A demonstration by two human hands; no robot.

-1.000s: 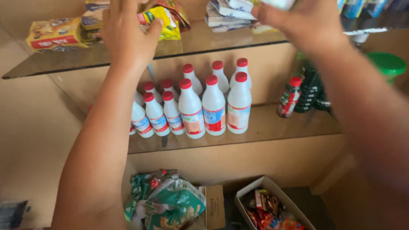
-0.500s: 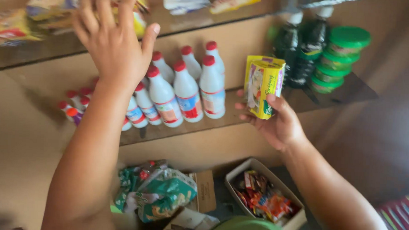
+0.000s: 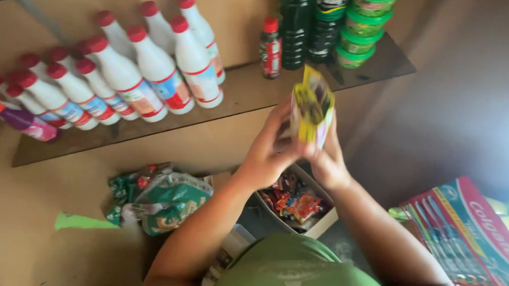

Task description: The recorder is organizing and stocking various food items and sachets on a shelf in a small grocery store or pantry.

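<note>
Your green shirt (image 3: 295, 271) fills the bottom edge. Just above it, both your hands now meet on a yellow packet (image 3: 312, 107), held upright in front of you. A moment ago only your right hand (image 3: 328, 162) held it, low by the shelf, while your left hand (image 3: 271, 152) was up at the higher shelf. The left has come down, and its fingers now curl round the packet's left side; the right grips the lower right edge. So the packet is off the shelves and being handled in the air.

Below your hands sits an open box (image 3: 311, 221) of bright sweets. To its left lies a green bag (image 3: 162, 199), and to its right a flat red and teal carton (image 3: 466, 229).

Further off, a brown shelf (image 3: 233, 97) carries white bottles (image 3: 155, 72) with red caps, dark bottles (image 3: 306, 26) and stacked green tubs (image 3: 366, 25), against a plain tan wall.
</note>
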